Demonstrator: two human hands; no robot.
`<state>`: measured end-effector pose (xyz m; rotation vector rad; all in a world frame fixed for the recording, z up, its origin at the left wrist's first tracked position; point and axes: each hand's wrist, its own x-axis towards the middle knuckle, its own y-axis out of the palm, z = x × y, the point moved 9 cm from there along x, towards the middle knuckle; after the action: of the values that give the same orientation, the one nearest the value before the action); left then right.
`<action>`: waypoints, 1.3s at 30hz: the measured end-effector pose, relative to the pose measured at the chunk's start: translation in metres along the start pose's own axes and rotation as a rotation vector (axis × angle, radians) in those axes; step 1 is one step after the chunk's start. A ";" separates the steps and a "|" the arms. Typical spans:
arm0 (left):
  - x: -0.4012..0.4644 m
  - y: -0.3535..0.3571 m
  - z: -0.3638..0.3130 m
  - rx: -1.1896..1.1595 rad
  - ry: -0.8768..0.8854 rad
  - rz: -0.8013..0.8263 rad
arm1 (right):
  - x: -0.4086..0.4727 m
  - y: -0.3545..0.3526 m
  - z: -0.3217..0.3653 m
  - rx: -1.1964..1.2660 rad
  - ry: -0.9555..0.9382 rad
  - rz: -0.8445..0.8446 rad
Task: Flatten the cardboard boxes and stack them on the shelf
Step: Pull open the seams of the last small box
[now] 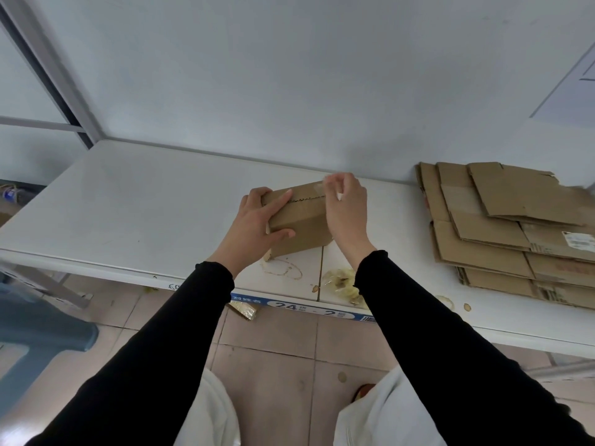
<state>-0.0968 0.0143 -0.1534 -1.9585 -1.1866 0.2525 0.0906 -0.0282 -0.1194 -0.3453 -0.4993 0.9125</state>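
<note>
Left hand (257,217) clamps small box (299,220) on shelf (128,201), right hand (346,204) pinching tape (317,188) w/ fingertips — tape could tear short, box prob skids if grip slackens

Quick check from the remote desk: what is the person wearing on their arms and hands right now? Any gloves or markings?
Both arms are in long black sleeves, the left sleeve and right sleeve, each ending at the wrist in a slightly ruffled, gathered cuff. No logos or markings show on them. The left hand and right hand are bare: no gloves, and no rings, watch or bands visible.
</note>
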 end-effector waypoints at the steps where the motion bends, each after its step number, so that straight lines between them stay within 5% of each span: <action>1: 0.000 0.000 0.000 -0.001 -0.002 0.000 | -0.002 0.004 0.002 -0.108 -0.065 0.031; 11: 0.000 0.000 0.000 0.004 0.000 -0.001 | 0.006 -0.006 0.012 -0.342 -0.233 -0.063; 13: 0.000 0.000 0.001 -0.001 -0.004 0.000 | 0.011 -0.018 -0.006 -0.117 -0.034 -0.118; 16: 0.001 -0.001 0.002 -0.006 -0.015 -0.006 | 0.001 -0.012 -0.058 0.563 0.535 -0.236; 19: 0.003 0.000 0.002 -0.014 -0.016 0.003 | -0.010 0.000 -0.075 0.794 0.742 -0.288; 22: 0.003 -0.001 0.003 -0.009 -0.015 -0.001 | -0.003 -0.001 -0.070 0.737 0.674 -0.248; 27: 0.004 -0.001 0.002 -0.004 -0.003 0.002 | 0.006 0.006 -0.042 0.292 0.362 0.057; 32: 0.005 -0.001 0.004 -0.004 -0.009 0.004 | 0.016 -0.008 -0.024 -0.044 0.080 -0.080; 34: 0.005 -0.001 0.005 -0.005 -0.010 0.002 | 0.020 -0.011 -0.035 0.012 0.159 -0.118; 37: 0.005 -0.001 0.005 -0.007 -0.008 0.002 | 0.013 0.002 -0.074 0.494 0.561 -0.114; 39: 0.005 -0.001 0.005 -0.006 -0.006 0.005 | 0.008 0.010 -0.086 0.591 0.664 -0.079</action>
<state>-0.0970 0.0210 -0.1548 -1.9679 -1.1875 0.2574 0.1353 -0.0223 -0.1933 -0.0709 0.3663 0.7710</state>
